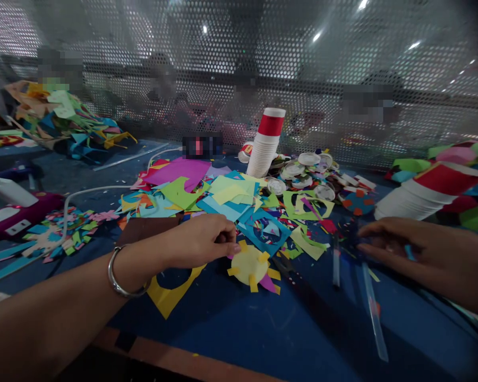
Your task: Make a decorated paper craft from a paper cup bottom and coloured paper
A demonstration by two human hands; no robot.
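My left hand [205,241], a silver bangle at its wrist, has its fingers curled in a pinch at the upper left edge of a yellow paper disc [247,265]. Small yellow tabs stick out around the disc, and a purple paper petal [268,284] shows at its lower right. My right hand [406,252] is closed around a dark, bluish object at its fingertips, too dim to name. Clear glue sticks [375,315] lie below it. Dark scissors [287,268] rest right of the disc. A yellow sheet with a round cutout [167,302] lies below my left hand.
Coloured paper scraps [231,193] pile up mid-table. Stacked paper cups stand behind [264,151] and lean at right [418,193], with a heap of round lids [302,172] between. A purple power strip [19,215] with a white cable sits left. Perforated metal screening [223,58] closes the back.
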